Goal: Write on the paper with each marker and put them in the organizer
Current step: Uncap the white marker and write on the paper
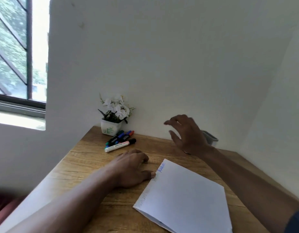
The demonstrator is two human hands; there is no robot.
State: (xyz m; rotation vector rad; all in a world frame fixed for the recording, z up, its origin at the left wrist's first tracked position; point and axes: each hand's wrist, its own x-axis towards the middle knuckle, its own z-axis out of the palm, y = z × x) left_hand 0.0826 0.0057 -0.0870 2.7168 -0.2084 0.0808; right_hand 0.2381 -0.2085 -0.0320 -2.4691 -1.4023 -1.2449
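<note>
At the far left of the wooden table (95, 167), just beside a small pot of white flowers (111, 127), the markers (119, 137) lay in a loose heap, the white-bodied marker (120, 145) with a black cap nearest. The left hand (132, 167) rested on the table, fingers loosely curled and holding nothing, its thumb touching the left edge of the paper (184, 195). The paper carried some blue writing and fainter marks along that edge (too blurred to read). The right hand (184, 133) hung above the table with fingers spread and empty, in front of the grey organizer (211, 137) against the far wall; whether anything stood inside it could not be told.

The step in hand looked like a change of markers, with no marker held. The next move would call for reaching left across to the heap, pinching one marker free without scattering the rest, and uncapping it over the paper.
</note>
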